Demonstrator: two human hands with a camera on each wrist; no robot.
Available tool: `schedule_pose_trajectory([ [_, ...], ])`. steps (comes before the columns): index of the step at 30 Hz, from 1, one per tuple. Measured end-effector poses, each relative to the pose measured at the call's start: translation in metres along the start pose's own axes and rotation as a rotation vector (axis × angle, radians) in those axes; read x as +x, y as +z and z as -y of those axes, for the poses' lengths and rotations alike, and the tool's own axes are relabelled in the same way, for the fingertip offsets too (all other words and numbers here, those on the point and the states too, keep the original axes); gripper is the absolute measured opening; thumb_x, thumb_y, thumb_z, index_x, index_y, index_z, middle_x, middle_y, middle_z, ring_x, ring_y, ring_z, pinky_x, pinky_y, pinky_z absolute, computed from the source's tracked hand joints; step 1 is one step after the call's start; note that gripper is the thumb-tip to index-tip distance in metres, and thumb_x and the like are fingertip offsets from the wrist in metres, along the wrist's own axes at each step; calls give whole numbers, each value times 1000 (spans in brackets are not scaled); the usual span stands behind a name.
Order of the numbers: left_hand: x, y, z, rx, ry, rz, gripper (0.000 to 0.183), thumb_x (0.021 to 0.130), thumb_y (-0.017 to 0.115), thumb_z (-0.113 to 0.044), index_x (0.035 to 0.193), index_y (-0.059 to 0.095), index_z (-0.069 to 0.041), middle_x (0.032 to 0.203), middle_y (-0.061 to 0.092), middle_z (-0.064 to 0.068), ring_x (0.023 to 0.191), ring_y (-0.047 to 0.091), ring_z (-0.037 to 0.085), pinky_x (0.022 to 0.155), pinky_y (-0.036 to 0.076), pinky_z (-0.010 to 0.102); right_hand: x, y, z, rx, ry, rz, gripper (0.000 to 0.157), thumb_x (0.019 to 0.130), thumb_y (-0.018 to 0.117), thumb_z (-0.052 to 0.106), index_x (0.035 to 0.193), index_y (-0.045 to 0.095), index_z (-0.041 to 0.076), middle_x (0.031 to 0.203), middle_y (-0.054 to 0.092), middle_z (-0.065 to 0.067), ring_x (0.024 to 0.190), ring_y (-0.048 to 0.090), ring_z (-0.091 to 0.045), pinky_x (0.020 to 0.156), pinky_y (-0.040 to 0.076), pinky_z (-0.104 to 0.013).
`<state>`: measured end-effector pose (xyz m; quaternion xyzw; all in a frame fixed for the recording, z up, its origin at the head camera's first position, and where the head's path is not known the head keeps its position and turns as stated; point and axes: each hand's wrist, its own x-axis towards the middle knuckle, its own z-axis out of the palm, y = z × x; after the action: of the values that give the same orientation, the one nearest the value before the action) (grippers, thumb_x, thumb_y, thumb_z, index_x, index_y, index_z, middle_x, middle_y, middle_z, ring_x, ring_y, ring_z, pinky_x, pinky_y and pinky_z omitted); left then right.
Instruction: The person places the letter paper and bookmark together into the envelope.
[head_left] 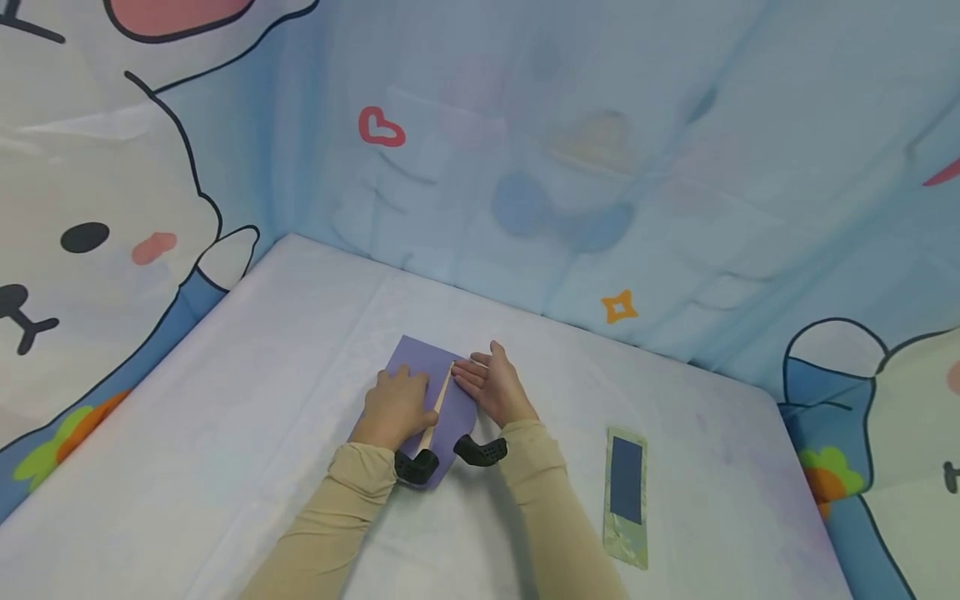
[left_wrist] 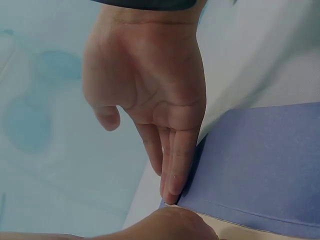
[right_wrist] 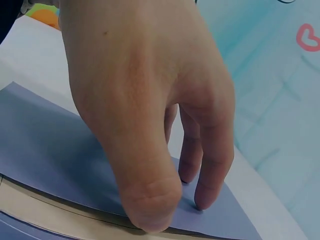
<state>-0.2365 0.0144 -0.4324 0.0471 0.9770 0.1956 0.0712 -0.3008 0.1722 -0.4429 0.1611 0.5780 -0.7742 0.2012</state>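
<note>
A purple-covered flat piece, like a notebook (head_left: 456, 421), lies at a slant on the white table, with a narrow cream strip (head_left: 444, 390) showing lengthwise between its purple parts. My left hand (head_left: 397, 407) rests on its left part, fingers bent and fingertips touching the purple surface. In the right wrist view, the left thumb (right_wrist: 152, 212) lies at the edge of the cream strip. My right hand (head_left: 497, 392) stands at the far right edge, palm turned inward. Its fingers (left_wrist: 181, 162) are straight, with the tips right at the purple edge in the left wrist view.
To the right on the white table (head_left: 720, 500) lies a green patterned packet (head_left: 626, 537) with a dark blue rectangle on it. Black wrist mounts (head_left: 480, 452) overlap the near part of the purple piece. A printed blue curtain (head_left: 465, 183) rises behind the table.
</note>
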Motion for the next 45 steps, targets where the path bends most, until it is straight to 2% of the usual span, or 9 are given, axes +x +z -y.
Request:
schedule_pose_trajectory([
  [5, 0, 0, -3, 0, 15, 6, 52, 79, 71, -34, 122, 60, -8, 122, 55, 18, 112, 50, 41, 79, 51, 53, -2, -3, 0, 7, 13, -12, 69, 102, 19, 46, 147, 21, -6, 141, 42, -26, 130, 46, -33, 107, 39, -37],
  [10, 0, -1, -4, 7, 18, 16, 53, 80, 70, -35, 124, 59, -7, 124, 55, 18, 113, 50, 41, 79, 51, 53, -4, -7, -3, -31, 29, -15, 69, 102, 19, 46, 145, 26, -7, 138, 46, -27, 127, 49, -34, 104, 42, -37],
  [21, 3, -3, -6, -5, 33, 4, 53, 79, 70, -35, 124, 59, -7, 124, 55, 18, 112, 50, 42, 78, 51, 52, -21, -9, -15, -77, 35, 26, 69, 102, 18, 46, 140, 35, -9, 134, 51, -28, 122, 55, -33, 103, 44, -37],
  [28, 4, -5, -8, -11, 42, 15, 53, 81, 70, -36, 124, 59, -7, 124, 55, 18, 114, 49, 42, 81, 51, 53, -35, -10, -24, -144, 7, 40, 67, 102, 20, 46, 137, 40, -8, 131, 53, -27, 105, 65, -23, 97, 48, -34],
  [34, 3, -8, -8, -6, 48, 17, 53, 83, 69, -38, 124, 59, -6, 125, 55, 19, 114, 49, 44, 81, 51, 54, -52, -8, -34, -199, -7, 74, 66, 103, 20, 44, 136, 40, -8, 125, 58, -23, 96, 65, -15, 94, 50, -32],
  [39, 4, -10, -8, -8, 48, 39, 53, 83, 68, -35, 126, 58, -6, 129, 53, 19, 116, 48, 44, 82, 50, 54, -71, -4, -42, -230, -13, 82, 64, 103, 20, 42, 136, 41, -10, 121, 60, -23, 98, 65, -17, 94, 51, -32],
  [45, 3, -13, -5, -14, 52, 49, 50, 82, 67, -34, 123, 59, -6, 126, 54, 18, 115, 48, 44, 81, 51, 54, -93, 3, -52, -305, -25, 123, 65, 103, 18, 42, 138, 38, -10, 131, 53, -28, 115, 59, -25, 100, 46, -35],
])
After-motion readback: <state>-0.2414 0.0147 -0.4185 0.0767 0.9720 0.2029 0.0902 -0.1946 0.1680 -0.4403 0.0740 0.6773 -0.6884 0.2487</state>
